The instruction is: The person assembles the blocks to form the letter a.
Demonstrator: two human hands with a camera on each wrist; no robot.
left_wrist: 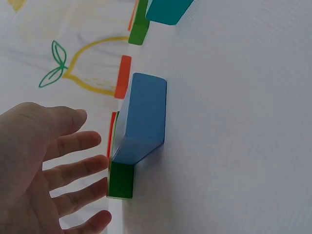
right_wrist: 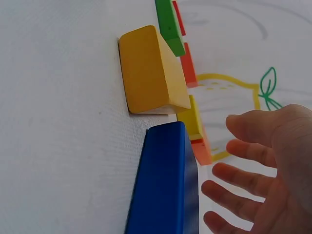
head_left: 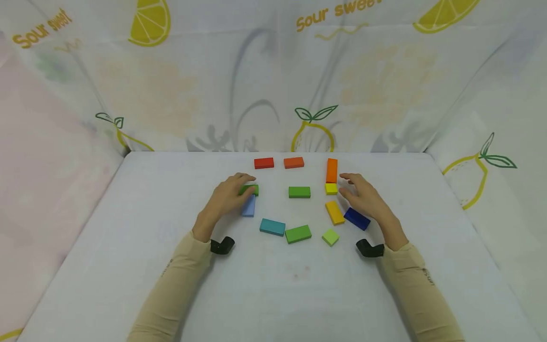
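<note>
While left fingers [left_wrist: 78, 171] spread near a green block [left_wrist: 121, 180], right fingers [right_wrist: 241, 180] splay.

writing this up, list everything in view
red block: 1, red, back left
vermilion block: 1, vermilion, back middle
orange block: 1, orange, back right
yellow block: 1, yellow, beside orange
amber block: 1, amber, right
navy block: 1, navy, far right
lime block: 1, lime, front right
green blocks: 3, green, left, centre, front
blue block: 1, blue, left
teal block: 1, teal, front left
table: 1, white, beneath
lemon cloth: count unclear, whitish, beyond table
wrist devices: 2, black, wrists
sleeves: 2, beige, forearms
left hand: 1, near green
right hand: 1, near navy
</note>
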